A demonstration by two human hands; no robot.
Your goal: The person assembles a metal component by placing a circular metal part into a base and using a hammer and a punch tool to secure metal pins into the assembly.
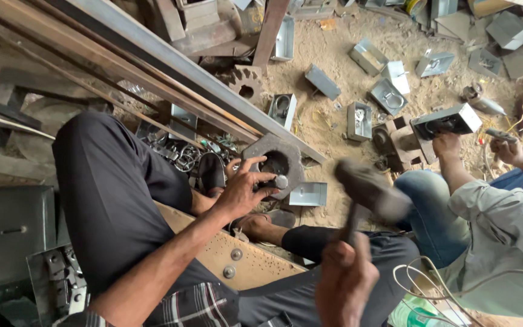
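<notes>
Sandy workshop ground (334, 54) lies strewn with small open grey metal boxes (368, 57), plain and unlabelled, scattered toward the top right. At centre sits a thick dark steel ring block (286, 158); the left hand (240, 191) pinches a small silvery round piece (281, 181) against its rim, other fingers spread. Lower down, the right hand (345, 281) grips a blurred hammer (367, 191), its head raised just right of the block. A co-worker's hand (446, 145) holds another grey box (449, 121) nearby.
</notes>
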